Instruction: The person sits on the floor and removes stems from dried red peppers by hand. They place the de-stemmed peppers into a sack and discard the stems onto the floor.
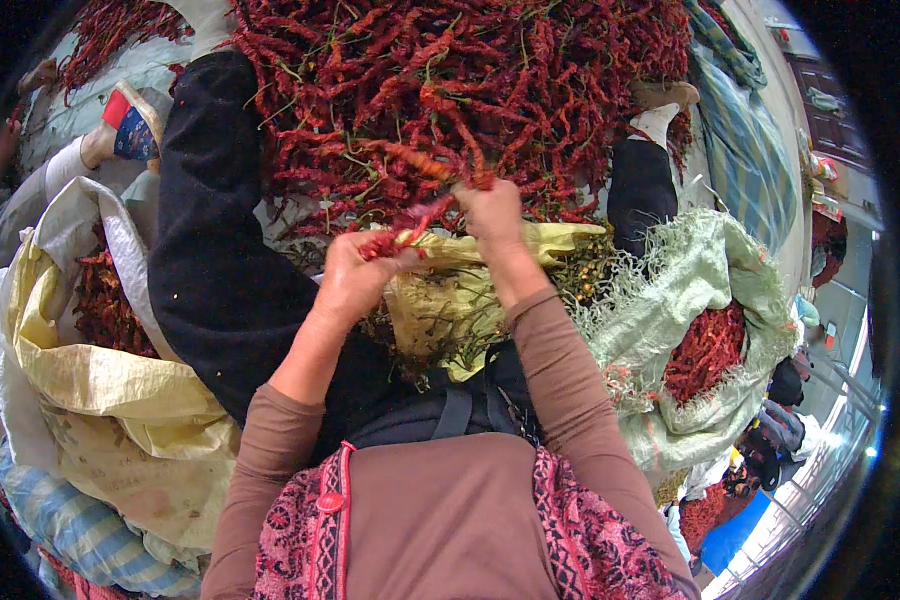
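Note:
Wrinkled dried red chili peppers (382, 244) stick out of my left hand (353, 280), whose fingers are closed around them. Just above and to the right, my right hand (493, 215) is closed on a chili pepper, its fingertips slightly blurred. A thin red pepper stretches between the two hands. Beneath them, a yellow woven sheet (440, 318) lies across my lap, strewn with dry greenish stems (470, 325). Directly beyond my hands spreads a big heap of dried red chilies (470, 70) with some stems on.
At my left stands a cream-yellow sack (120, 390), rolled open, holding chilies (110, 310). A frayed pale green sack (630, 335) at my right also holds chilies (705, 350). My outstretched legs flank the heap. Another person's slippered foot (133, 135) is at far left.

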Demonstrator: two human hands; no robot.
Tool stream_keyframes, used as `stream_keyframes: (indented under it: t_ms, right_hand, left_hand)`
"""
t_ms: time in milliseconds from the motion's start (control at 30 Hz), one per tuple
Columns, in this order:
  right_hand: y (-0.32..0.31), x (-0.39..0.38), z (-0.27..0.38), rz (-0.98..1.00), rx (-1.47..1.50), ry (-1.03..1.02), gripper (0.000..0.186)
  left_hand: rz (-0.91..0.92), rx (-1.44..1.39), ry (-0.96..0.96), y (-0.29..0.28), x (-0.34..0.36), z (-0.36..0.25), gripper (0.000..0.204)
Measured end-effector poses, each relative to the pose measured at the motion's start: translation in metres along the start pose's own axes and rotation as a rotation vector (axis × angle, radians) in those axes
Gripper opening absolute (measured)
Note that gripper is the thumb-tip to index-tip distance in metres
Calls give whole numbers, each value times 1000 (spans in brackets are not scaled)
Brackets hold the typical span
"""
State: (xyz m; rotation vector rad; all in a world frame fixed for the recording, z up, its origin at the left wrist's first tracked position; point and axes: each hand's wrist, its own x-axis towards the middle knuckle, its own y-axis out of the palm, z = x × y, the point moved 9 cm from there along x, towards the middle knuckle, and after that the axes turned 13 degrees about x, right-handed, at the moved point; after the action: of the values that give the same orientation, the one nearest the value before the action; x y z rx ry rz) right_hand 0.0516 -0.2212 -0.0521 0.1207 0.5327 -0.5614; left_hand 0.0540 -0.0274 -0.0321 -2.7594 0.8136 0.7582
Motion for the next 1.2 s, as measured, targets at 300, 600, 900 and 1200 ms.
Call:
stream_keyframes:
  t_ms: [300, 600, 900, 1200]
  right_hand:
    - [-10, -29, 36, 314, 236, 294, 12]
    - [4, -93, 30, 275, -545, -321, 14]
    - [28, -118, 29, 463, -463, -282, 16]
    - [26, -110, 27, 468, -351, -290, 12]
  left_hand:
    - [-97, -353, -209, -26, 8, 34, 9]
    - [45, -692, -132, 21, -11, 7, 17]
    - [98, -805, -158, 22, 1, 17, 20]
    - [162, -761, -142, 28, 4, 9, 17]
